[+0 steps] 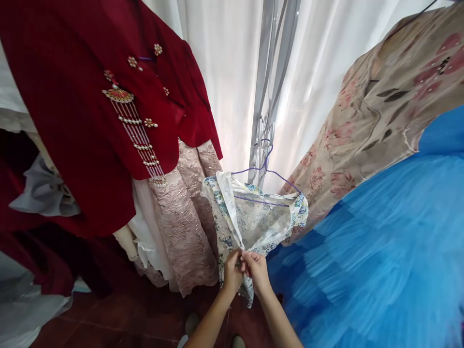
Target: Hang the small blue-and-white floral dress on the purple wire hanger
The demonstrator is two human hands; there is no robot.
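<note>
A white floral blouse (225,227) with blue and green print hangs from a purple wire hanger (267,169). Its neckline gapes open above my hands, and the two front edges meet between them. My left hand (233,271) pinches one edge of the front. Close against it, my right hand (255,268) grips the other edge with thumb and fingers together. Whatever fastening lies between the fingertips is hidden. The lower hem dangles beneath my wrists.
On the left hangs a red velvet jacket (108,145) with a beaded brooch, over a pink brocade skirt (188,217). To the right are a beige floral dress (337,140) and a blue tulle gown (377,256). A metal stand (256,111) rises behind, before a white curtain (224,72).
</note>
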